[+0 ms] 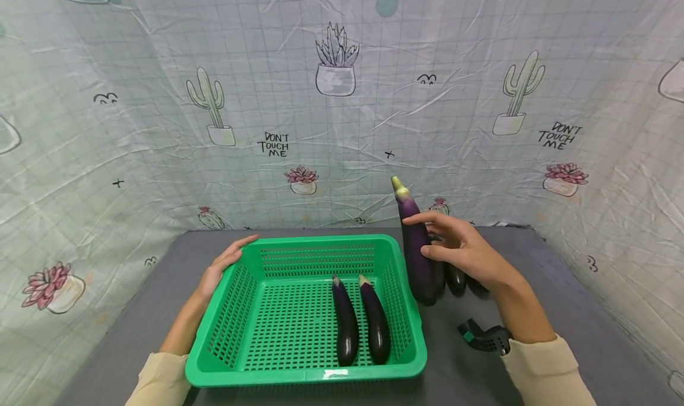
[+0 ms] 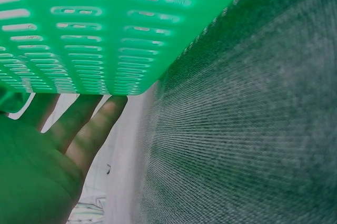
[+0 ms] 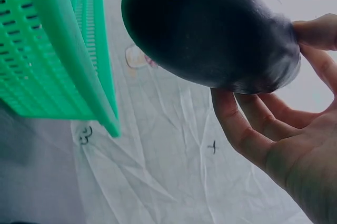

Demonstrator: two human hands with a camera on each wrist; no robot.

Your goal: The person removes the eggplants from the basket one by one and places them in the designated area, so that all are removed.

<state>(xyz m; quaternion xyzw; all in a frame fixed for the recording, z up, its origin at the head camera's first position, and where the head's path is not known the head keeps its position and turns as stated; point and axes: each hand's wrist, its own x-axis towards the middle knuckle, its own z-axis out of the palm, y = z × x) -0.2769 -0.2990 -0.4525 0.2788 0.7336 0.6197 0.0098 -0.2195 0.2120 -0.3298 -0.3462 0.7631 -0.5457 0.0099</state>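
Note:
My right hand (image 1: 459,249) pinches a large purple eggplant (image 1: 414,240) between thumb and fingers, beside the right wall of a green plastic basket (image 1: 307,375). The eggplant stands tilted, its pale green stem end up and its dark rounded end toward me. In the right wrist view, its dark body (image 3: 210,29) lies across the fingertips (image 3: 226,100). My left hand (image 1: 216,269) rests on the basket's left rim, with straight fingers (image 2: 97,129) against the outer side in the left wrist view. Inside the basket, two slimmer eggplants lie side by side, a left one (image 1: 346,323) and a right one (image 1: 376,323).
More dark eggplants (image 1: 456,279) lie on the grey table (image 1: 449,358) under and behind my right hand, partly hidden. A black strap with a camera mount (image 1: 483,336) sits at my right wrist. A printed cloth (image 1: 342,133) hangs behind the table and along both sides.

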